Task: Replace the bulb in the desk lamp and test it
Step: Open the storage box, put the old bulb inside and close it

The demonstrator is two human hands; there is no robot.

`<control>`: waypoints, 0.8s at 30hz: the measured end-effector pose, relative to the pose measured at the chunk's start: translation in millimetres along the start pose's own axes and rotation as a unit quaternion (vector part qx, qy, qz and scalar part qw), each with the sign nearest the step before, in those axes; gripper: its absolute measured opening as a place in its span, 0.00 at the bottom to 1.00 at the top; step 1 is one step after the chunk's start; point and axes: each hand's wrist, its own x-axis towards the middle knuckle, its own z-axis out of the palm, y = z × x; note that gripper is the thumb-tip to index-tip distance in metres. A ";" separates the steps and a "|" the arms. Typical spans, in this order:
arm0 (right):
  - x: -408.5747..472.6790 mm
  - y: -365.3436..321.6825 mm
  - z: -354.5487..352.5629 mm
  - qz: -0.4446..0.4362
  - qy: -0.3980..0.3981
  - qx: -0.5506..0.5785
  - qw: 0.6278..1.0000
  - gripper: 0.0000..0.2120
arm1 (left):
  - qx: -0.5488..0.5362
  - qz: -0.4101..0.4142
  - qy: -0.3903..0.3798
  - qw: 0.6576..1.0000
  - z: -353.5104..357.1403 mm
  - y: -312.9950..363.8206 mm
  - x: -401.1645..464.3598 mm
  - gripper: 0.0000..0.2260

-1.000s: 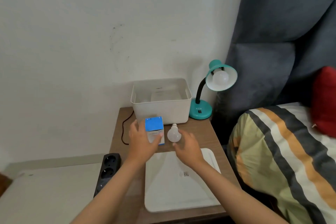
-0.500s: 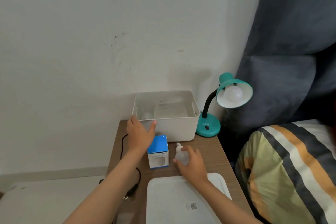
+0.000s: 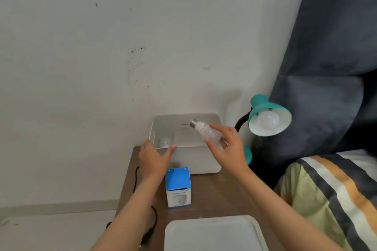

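On a wooden bedside table (image 3: pixel 220 195), a blue carton (image 3: pixel 177 186) stands near a white bin (image 3: pixel 191 159) steadied by the open-fingered left hand (image 3: pixel 154 158), while the right hand (image 3: pixel 229 149) grips a frosted bulb (image 3: pixel 206 131) above it, left of the teal lamp (image 3: pixel 267 117).

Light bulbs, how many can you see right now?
3. One bulb is held in the right hand over the white bin, one bulb lies inside the bin, and one sits in the teal lamp. The blue box may hide another.
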 end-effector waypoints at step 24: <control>93.6 32.1 51.6 0.162 -0.158 -0.155 0.962 0.26 | 0.060 0.001 0.003 0.998 4.8 -2.4 2.0 0.35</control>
